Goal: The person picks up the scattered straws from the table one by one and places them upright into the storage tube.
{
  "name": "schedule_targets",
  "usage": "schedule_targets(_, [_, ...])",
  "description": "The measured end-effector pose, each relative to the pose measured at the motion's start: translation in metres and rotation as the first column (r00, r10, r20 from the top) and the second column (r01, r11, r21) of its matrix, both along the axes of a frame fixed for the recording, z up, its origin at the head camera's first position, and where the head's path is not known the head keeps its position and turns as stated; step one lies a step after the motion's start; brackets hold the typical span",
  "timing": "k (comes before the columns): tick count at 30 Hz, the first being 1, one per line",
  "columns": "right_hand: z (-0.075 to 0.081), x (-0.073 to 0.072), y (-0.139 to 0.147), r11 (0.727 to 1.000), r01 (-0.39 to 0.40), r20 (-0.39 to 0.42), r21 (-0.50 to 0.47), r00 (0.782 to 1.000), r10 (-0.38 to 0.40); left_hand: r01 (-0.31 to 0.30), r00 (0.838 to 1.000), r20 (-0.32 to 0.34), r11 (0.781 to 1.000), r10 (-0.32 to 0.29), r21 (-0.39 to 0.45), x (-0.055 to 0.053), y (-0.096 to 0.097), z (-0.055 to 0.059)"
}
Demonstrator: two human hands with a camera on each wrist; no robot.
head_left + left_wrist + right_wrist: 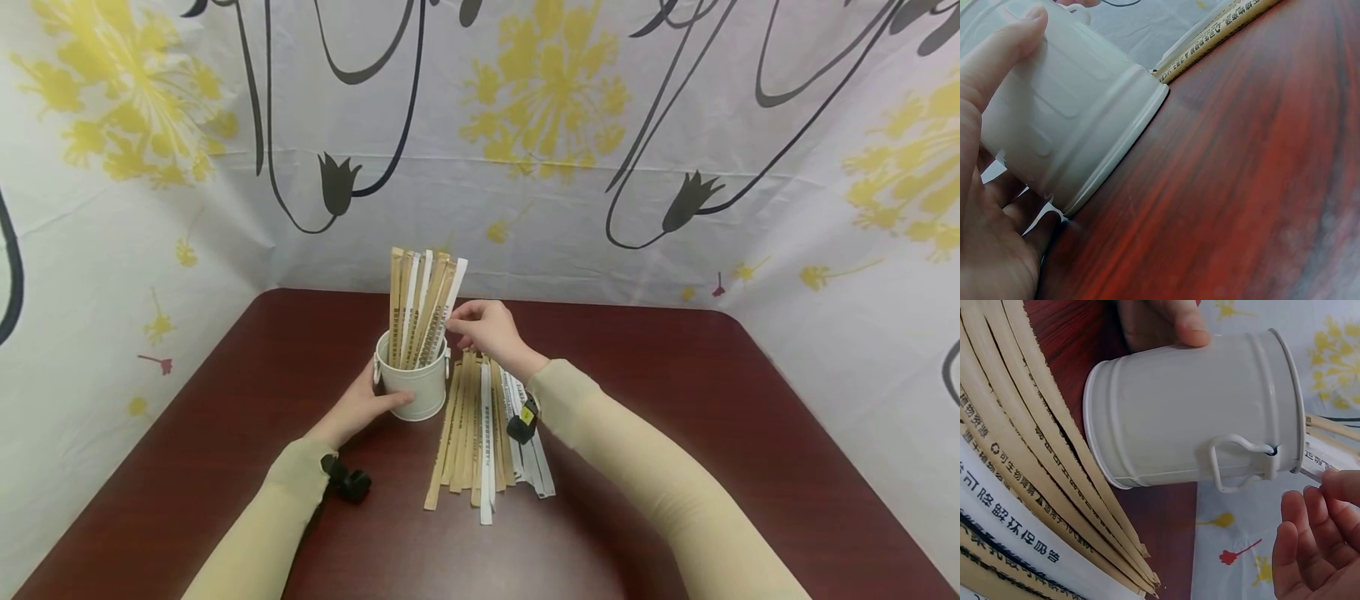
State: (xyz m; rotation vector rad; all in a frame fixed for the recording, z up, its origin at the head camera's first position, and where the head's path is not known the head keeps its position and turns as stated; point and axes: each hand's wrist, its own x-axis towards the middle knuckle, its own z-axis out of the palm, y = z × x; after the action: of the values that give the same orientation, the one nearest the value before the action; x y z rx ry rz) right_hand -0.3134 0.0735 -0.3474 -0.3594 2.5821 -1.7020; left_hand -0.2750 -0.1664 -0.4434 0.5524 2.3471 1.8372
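A small white metal bucket stands upright on the table, with several brown and white paper-wrapped straws inside, leaning slightly right. My left hand grips its left side, thumb across the front and fingers round behind, as the left wrist view shows on the bucket wall. At the right of the rim, my right hand pinches a white wrapped straw between thumb and forefinger; its lower part is inside the bucket. In the right wrist view the other fingers are loosely bent beside the bucket's handle loop.
Right of the bucket, a fanned pile of brown and white wrapped straws lies on the dark red table, under my right forearm. A patterned white curtain surrounds the table's back and sides. Each wrist wears a black camera.
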Motion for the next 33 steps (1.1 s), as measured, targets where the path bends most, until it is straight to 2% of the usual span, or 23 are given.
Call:
schedule_targets(6, [-0.004,0.001,0.0,1.0,-0.023,0.019,0.007,1.0,0.023,0.005,1.0,-0.003,1.0,-0.005,0.012,0.0,0.001,0.0])
schedule_targets(13, [0.003,-0.001,0.0,1.0,0.025,0.019,-0.013,1.0,-0.025,-0.012,1.0,0.017,1.0,0.012,-0.021,0.001,0.002,0.003])
schedule_targets(19, [0.005,-0.005,-0.008,0.996,0.032,0.029,0.08,0.999,-0.034,-0.021,1.0,0.012,0.999,0.022,-0.028,0.001,0.002,0.0])
schedule_targets(24, [0.005,-0.005,-0.014,0.986,-0.006,0.018,0.167,1.0,0.003,0.001,1.0,0.0,1.0,-0.001,0.028,0.001,0.002,-0.004])
schedule_targets(28, [0.002,-0.004,-0.014,0.983,-0.006,0.032,0.185,0.999,0.0,0.007,1.0,0.001,0.999,-0.007,0.045,0.001,0.002,-0.004])
schedule_targets(33, [-0.002,-0.004,-0.013,0.986,-0.015,0.047,0.164,0.999,0.007,0.006,1.0,0.0,0.999,-0.006,0.037,0.001,0.002,-0.002])
